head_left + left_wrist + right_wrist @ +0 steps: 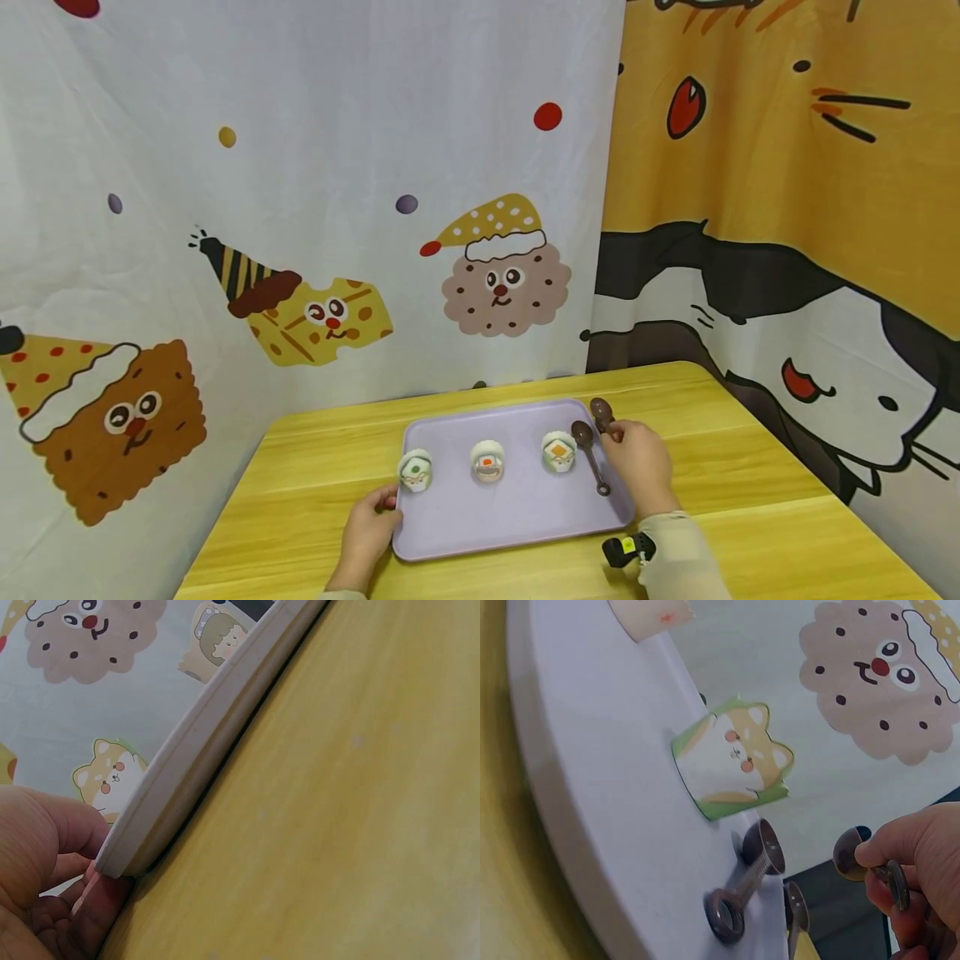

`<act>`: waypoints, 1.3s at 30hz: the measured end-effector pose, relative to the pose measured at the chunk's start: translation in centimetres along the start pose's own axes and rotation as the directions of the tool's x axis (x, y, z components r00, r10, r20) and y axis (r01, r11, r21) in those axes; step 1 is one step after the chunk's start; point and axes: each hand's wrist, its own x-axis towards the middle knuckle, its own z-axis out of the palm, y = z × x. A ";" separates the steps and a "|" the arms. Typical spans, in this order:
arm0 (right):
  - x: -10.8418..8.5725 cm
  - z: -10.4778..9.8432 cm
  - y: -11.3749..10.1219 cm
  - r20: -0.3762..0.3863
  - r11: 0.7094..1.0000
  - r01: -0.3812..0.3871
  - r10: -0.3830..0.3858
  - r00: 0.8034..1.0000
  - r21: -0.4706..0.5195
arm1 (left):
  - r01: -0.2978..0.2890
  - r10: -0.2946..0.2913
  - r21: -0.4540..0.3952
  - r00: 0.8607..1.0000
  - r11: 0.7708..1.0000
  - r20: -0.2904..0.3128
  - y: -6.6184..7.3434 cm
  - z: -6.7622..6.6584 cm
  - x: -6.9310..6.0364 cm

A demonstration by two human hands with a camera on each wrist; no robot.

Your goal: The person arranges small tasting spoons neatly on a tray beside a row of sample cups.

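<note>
My left hand [367, 533] grips the left edge of a lavender tray [510, 521], its fingers curled at the rim in the left wrist view. My right hand [641, 467] is above the tray's right edge. In the right wrist view it pinches a small brown measuring spoon [849, 855] with a ring-ended handle. A second brown spoon [590, 454] lies on the tray's right part. Another spoon [798, 906] is just beyond the tray's edge. Three small paper cups stand in a row: a left cup [416, 472], a middle cup [487, 463] and a right cup [558, 452].
The tray lies on a yellow wood-grain table [300, 467]. Behind the table hangs a white cartoon curtain [337, 167], with an orange cat-print curtain [750, 183] at the right. A black device [628, 550] is strapped at my right wrist.
</note>
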 end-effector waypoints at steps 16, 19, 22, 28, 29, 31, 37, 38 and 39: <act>-0.6 1.1 -2.0 0.006 0.998 0.055 -0.054 0.998 -0.028 | 0.000 0.000 -0.001 1.000 1.000 -0.004 0.1 0.0 -0.1; -0.7 1.5 -2.4 0.005 0.998 0.055 -0.055 0.998 -0.026 | 0.007 -0.007 -0.002 1.000 1.000 -0.004 0.2 0.0 -0.1; -0.9 1.8 -2.9 0.002 0.998 0.062 -0.062 0.998 -0.021 | 0.014 -0.014 -0.004 1.000 1.000 -0.003 0.2 -0.1 -0.1; -1.2 2.3 -3.9 -0.014 0.993 0.120 -0.120 0.993 -0.015 | 0.010 -0.010 -0.008 1.000 1.000 -0.003 0.4 -0.1 -0.1; -1.2 2.3 -4.0 -0.013 0.992 0.123 -0.123 0.992 -0.013 | 0.009 -0.009 -0.008 1.000 1.000 -0.003 0.4 -0.1 -0.1; -1.3 2.4 -4.3 -0.011 0.992 0.126 -0.126 0.992 -0.010 | 0.011 -0.011 -0.007 1.000 1.000 -0.002 0.4 -0.1 -0.1; -1.7 2.9 -4.9 -0.016 0.987 0.161 -0.161 0.987 -0.010 | 0.011 -0.011 0.003 1.000 1.000 0.002 0.2 -0.1 -0.1; -1.7 3.0 -5.0 -0.024 0.985 0.171 -0.171 0.985 -0.011 | 0.010 -0.010 0.004 1.000 1.000 0.002 0.3 -0.1 -0.1; -1.8 3.1 -5.1 -0.028 0.984 0.181 -0.181 0.983 -0.011 | 0.010 -0.010 0.007 1.000 1.000 0.002 0.3 -0.1 -0.1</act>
